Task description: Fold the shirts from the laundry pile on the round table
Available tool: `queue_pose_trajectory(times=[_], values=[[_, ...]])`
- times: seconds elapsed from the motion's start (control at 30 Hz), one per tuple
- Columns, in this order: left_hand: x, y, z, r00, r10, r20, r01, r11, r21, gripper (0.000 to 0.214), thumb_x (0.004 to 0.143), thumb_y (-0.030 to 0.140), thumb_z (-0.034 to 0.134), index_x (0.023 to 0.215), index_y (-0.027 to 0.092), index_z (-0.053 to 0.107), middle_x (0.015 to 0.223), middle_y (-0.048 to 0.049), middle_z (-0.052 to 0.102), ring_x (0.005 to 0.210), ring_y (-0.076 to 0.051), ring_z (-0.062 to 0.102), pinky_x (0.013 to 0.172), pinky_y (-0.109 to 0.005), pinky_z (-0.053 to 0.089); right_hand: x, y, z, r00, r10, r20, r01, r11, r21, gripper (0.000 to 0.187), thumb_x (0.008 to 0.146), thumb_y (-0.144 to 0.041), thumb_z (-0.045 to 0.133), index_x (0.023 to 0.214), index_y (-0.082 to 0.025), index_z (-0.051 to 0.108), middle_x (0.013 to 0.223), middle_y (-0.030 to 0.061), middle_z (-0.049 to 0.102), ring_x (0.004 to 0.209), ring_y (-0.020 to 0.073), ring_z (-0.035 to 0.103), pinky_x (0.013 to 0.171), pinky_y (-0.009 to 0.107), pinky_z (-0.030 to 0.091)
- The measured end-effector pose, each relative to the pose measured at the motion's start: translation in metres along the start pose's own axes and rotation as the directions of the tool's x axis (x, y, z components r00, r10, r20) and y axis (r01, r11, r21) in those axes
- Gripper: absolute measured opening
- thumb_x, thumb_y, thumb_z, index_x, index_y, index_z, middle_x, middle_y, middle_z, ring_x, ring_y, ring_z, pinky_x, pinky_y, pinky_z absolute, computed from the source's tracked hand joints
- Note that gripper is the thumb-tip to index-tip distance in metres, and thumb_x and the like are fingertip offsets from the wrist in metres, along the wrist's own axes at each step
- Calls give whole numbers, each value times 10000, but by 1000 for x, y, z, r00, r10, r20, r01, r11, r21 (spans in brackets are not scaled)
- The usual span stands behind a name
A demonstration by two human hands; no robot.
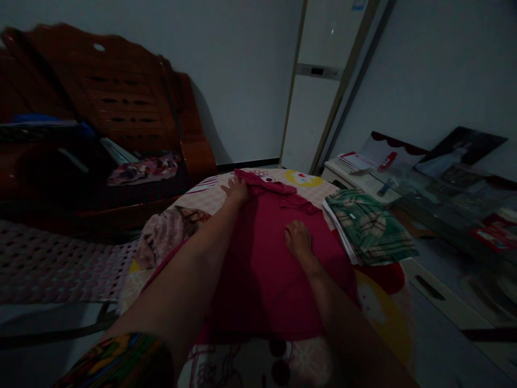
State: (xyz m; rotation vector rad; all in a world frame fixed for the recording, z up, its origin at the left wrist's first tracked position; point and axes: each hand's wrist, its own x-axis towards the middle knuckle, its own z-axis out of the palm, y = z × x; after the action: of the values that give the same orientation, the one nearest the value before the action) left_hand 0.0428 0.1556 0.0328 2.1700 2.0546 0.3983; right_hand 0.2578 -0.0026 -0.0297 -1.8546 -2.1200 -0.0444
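A dark red shirt (266, 258) lies spread on a table covered with a patterned cloth (383, 312). My left hand (236, 190) reaches to the shirt's far left corner, fingers closed on the folded-over fabric there. My right hand (298, 238) rests flat on the middle of the shirt, fingers together and stretched. A folded green plaid garment (369, 226) sits right of the shirt. A crumpled pinkish patterned cloth (167, 231) lies left of my left arm.
A dark wooden chair (121, 102) with clothes and papers stands at the left. A white door or cabinet (319, 91) is behind the table. A low white shelf with papers (359, 167) and framed pictures (460, 148) fills the right side.
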Motion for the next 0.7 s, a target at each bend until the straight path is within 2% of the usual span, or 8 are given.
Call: queue_pose_trajectory(times=[0.1, 0.17, 0.23, 0.3, 0.37, 0.43, 0.6, 0.7], values=[[-6, -6, 0, 996, -22, -90, 23, 1000, 2, 516, 1005, 194, 401, 1468, -34, 385, 1577, -310, 311, 1462, -394, 304, 1159, -531, 325, 0, 1, 2, 1000, -2, -12, 2, 1000, 21, 247, 960, -203, 488, 1075, -174, 704, 1101, 135, 658, 1035, 259, 558, 916, 365, 425], [-20, -1, 8, 994, 100, -35, -100, 995, 2, 474, 975, 187, 456, 1419, 24, 485, 1539, -233, 433, 1440, -305, 386, 1191, -411, 319, -1, -1, 3, 1000, 18, -21, -17, 999, 31, 241, 956, -199, 488, 1055, -177, 706, 1090, 135, 667, 1022, 260, 562, 911, 366, 426], [-40, 7, 22, 966, 254, 46, -253, 967, -16, 487, 943, 219, 527, 1420, 124, 522, 1510, -142, 512, 1433, -229, 421, 1197, -324, 316, 0, -5, 3, 999, 35, -24, -34, 999, 42, 250, 958, -204, 483, 1067, -177, 707, 1099, 140, 676, 1019, 264, 568, 919, 373, 427], [-61, 14, 39, 928, 358, 101, -359, 933, -12, 551, 954, 284, 517, 1480, 129, 462, 1568, -166, 437, 1464, -264, 387, 1212, -403, 304, 4, -11, 4, 999, 31, -10, -30, 998, 54, 283, 968, -226, 475, 1131, -168, 699, 1153, 152, 677, 1054, 273, 571, 944, 388, 426], [-78, 19, 52, 932, 347, 104, -351, 936, 22, 546, 996, 321, 429, 1509, 133, 430, 1598, -181, 384, 1485, -299, 350, 1223, -489, 261, 12, -17, 7, 1000, -7, 23, 5, 998, 69, 339, 979, -251, 469, 1234, -151, 669, 1268, 171, 650, 1137, 284, 562, 984, 405, 423], [-87, 20, 59, 944, 315, 93, -320, 946, 45, 539, 1018, 328, 361, 1522, 145, 415, 1611, -169, 367, 1499, -300, 325, 1230, -506, 232, 23, -22, 11, 996, -61, 62, 55, 995, 89, 393, 984, -261, 469, 1326, -146, 625, 1381, 181, 598, 1236, 285, 535, 1036, 419, 409], [-90, 18, 55, 972, 224, 70, -227, 973, 35, 560, 1016, 385, 365, 1533, 175, 400, 1619, -142, 366, 1508, -290, 304, 1236, -494, 210, 63, -21, 23, 976, -157, 153, 138, 983, 124, 444, 1003, -298, 470, 1421, -179, 561, 1509, 160, 513, 1394, 259, 453, 1155, 431, 319], [-89, 16, 52, 989, 134, 59, -136, 990, 31, 612, 1002, 437, 394, 1541, 147, 384, 1623, -166, 346, 1507, -316, 295, 1222, -506, 240, 89, -2, 20, 974, -93, 206, 75, 993, 93, 466, 1008, -325, 468, 1455, -205, 525, 1558, 151, 455, 1407, 281, 440, 1156, 465, 314]])
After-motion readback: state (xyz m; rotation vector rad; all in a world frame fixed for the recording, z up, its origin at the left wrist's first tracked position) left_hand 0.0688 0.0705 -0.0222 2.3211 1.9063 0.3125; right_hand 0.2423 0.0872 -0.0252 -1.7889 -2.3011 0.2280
